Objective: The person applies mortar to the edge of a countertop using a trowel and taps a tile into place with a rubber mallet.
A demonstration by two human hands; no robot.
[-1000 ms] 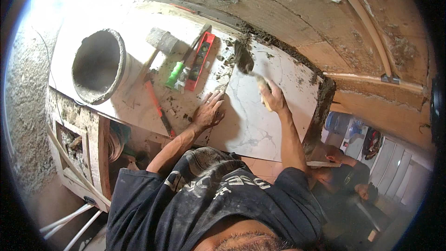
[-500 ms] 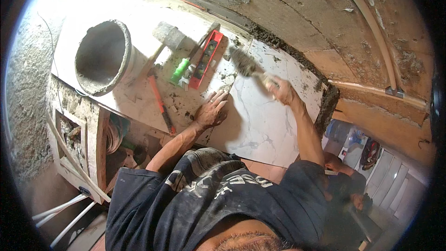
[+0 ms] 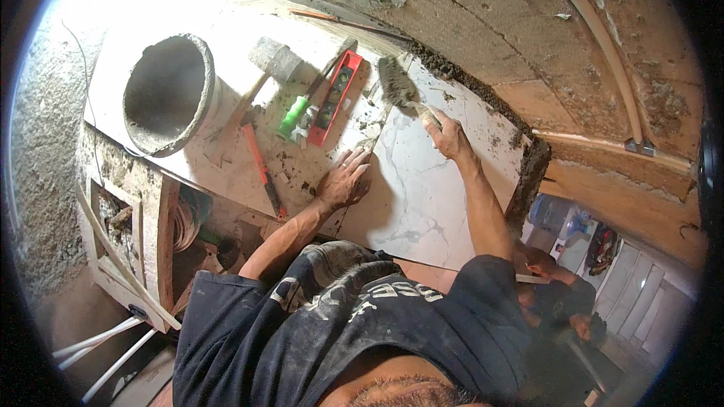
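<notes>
My right hand (image 3: 450, 138) is wrapped round the pale handle of a mortar-caked trowel (image 3: 396, 81). Its grey blade is over the far part of a marble-patterned white tile (image 3: 418, 173), near the joint; I cannot tell whether it touches. My left hand (image 3: 346, 179) lies flat, fingers spread, at the tile joint. Beyond that hand are a red spirit level (image 3: 336, 96), a green-handled tool (image 3: 293, 116) and a grey-headed mallet (image 3: 274, 59). An orange-and-black utility knife (image 3: 262, 169) lies to its left.
A mortar-crusted bucket (image 3: 167, 95) stands on the tiles at the left. Wet mortar (image 3: 483, 92) runs along the wall edge. Crumbs dot the surface. Another person (image 3: 558, 294) is at the lower right, near a large water bottle (image 3: 548, 212). A pipe (image 3: 603, 38) runs down the wall.
My right hand has moved slightly left, and the trowel blade has swung toward the wall, farther from me. My left hand stays put.
</notes>
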